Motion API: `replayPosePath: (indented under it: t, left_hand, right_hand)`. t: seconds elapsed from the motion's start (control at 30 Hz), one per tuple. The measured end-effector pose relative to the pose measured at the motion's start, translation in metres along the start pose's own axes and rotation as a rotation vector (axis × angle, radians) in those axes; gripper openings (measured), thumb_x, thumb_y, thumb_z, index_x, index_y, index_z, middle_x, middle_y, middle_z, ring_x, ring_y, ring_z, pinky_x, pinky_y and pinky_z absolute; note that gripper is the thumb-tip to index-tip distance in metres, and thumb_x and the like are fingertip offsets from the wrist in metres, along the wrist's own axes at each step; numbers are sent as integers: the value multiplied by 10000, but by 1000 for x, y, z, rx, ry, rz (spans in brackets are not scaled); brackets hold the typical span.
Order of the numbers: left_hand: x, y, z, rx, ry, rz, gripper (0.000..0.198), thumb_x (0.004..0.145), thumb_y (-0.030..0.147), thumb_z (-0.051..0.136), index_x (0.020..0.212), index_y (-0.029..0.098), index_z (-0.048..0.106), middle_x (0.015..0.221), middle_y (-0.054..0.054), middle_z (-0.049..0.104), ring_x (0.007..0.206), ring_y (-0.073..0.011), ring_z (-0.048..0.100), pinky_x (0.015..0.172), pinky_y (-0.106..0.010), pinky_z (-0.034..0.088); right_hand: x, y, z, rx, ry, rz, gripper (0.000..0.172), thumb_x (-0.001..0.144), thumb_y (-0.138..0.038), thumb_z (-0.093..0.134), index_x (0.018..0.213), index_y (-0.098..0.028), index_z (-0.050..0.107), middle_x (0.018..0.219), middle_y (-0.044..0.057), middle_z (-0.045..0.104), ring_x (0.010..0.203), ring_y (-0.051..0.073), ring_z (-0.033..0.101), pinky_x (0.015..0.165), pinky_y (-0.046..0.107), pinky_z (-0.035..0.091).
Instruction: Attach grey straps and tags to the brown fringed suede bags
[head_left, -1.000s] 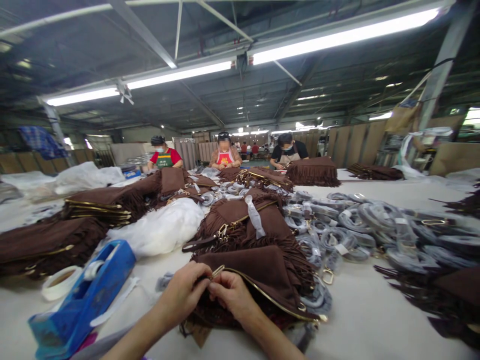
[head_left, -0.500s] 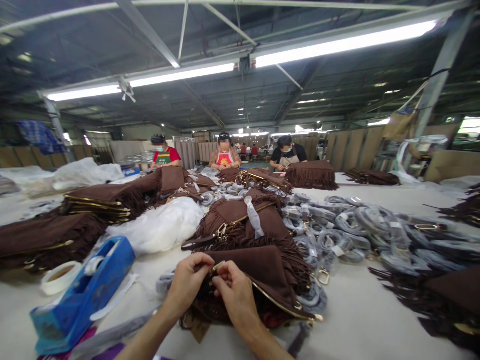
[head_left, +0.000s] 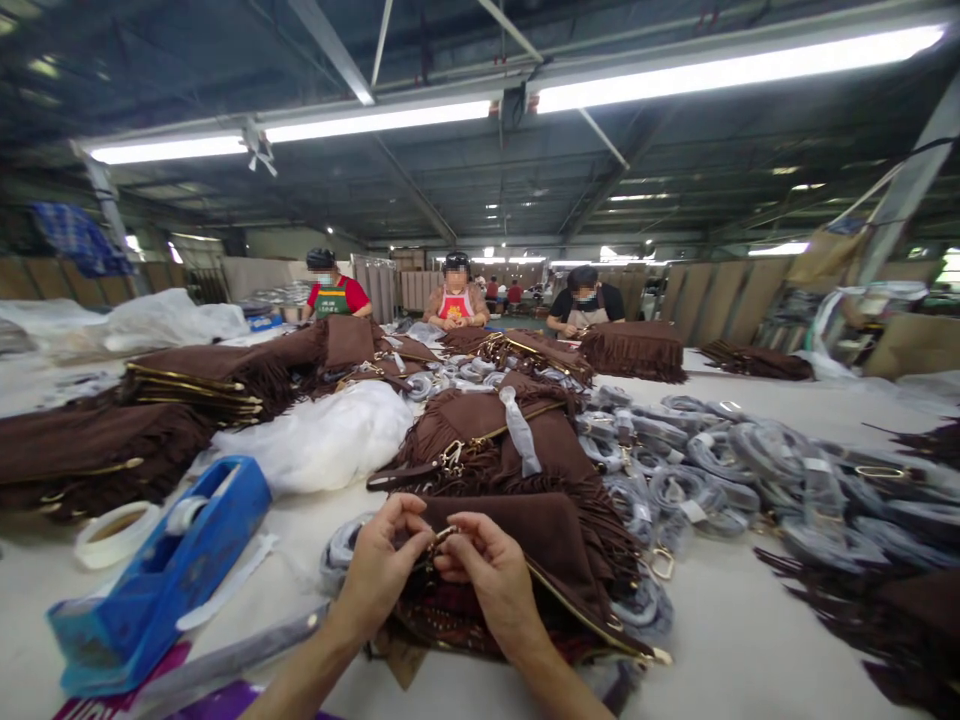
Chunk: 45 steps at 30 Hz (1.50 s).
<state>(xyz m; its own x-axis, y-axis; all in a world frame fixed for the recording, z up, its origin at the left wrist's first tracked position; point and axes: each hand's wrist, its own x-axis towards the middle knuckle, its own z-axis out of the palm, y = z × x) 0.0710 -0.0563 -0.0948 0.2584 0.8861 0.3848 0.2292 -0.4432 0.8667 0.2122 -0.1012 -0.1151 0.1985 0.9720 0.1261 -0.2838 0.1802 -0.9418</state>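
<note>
A dark brown fringed bag (head_left: 517, 525) with a gold zipper along its opening lies in front of me, its mouth partly open toward me. Over its left end, my left hand (head_left: 381, 560) is closed, thumb and fingertips pinched at a small gold-coloured metal clasp (head_left: 444, 535). From the other side my right hand (head_left: 491, 575) grips the same clasp between thumb and forefinger. The fingers cover most of the clasp, so its exact shape is hard to make out. A brown tag (head_left: 405, 662) pokes out beneath the bag.
At left stand a blue tape dispenser (head_left: 161, 580) and a tape roll (head_left: 118, 533). Behind it lies crumpled white plastic (head_left: 330, 435). Plastic-wrapped straps (head_left: 720, 455) are heaped at right. More fringed bags (head_left: 634, 348) are piled around. Several people work across the table.
The view has tilted up and shifted slightly, so the bag and straps sit further right. Both hands keep hold of the clasp, with the fingers slightly shifted.
</note>
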Motion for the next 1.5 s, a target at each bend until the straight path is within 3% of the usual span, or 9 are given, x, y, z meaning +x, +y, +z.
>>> replayPosePath:
  t: [0.13,0.27,0.43,0.6,0.83,1.23,1.5]
  left_hand:
    - [-5,1,3,101,-53,50,224,790,200,558,1013,218,552,710,34,681,706,-169,643,762,-315,483]
    - [-6,1,3,185,-70,99,226,794,173,532,1010,219,579,745,11,681,769,-188,645,780,-332,483]
    - [-7,3,2,228,-100,153,223,813,178,508,1016,222,588,811,-15,664,802,-195,622,783,-334,480]
    - [-10,10,2,275,-175,198,167,835,158,464,937,217,583,853,-35,624,839,-203,590,769,-326,456]
    - [-11,20,2,280,-230,142,141,787,122,453,854,221,528,799,-11,587,790,-186,559,731,-298,434]
    - [-12,13,4,208,-236,126,134,745,93,438,774,220,464,748,16,515,734,-163,502,681,-270,395]
    - [-12,7,13,193,-228,92,135,737,93,431,735,226,413,697,37,482,679,-151,476,633,-259,379]
  right_hand:
    - [0,-1,-4,-196,-57,-111,455,745,-630,663,763,-175,656,659,12,667,577,156,666,556,254,568]
    - [0,-3,-8,-382,-115,-232,396,864,-564,554,800,-190,667,676,7,651,549,145,656,531,237,542]
    - [1,-1,-13,-469,-165,-262,321,926,-464,494,835,-199,651,706,3,632,560,140,655,526,230,532]
    - [1,-2,-16,-529,-211,-299,265,944,-377,469,821,-205,629,713,-4,621,561,125,631,531,216,508]
    - [-1,-8,-15,-571,-255,-316,281,940,-351,458,744,-211,603,676,-17,573,552,122,583,531,219,464]
    - [2,-8,-18,-827,-308,-504,288,939,-216,430,664,-213,516,639,-20,509,600,135,487,603,252,355]
    - [0,-7,-17,-948,-330,-578,247,895,-126,400,702,-209,529,674,11,542,631,155,484,598,270,347]
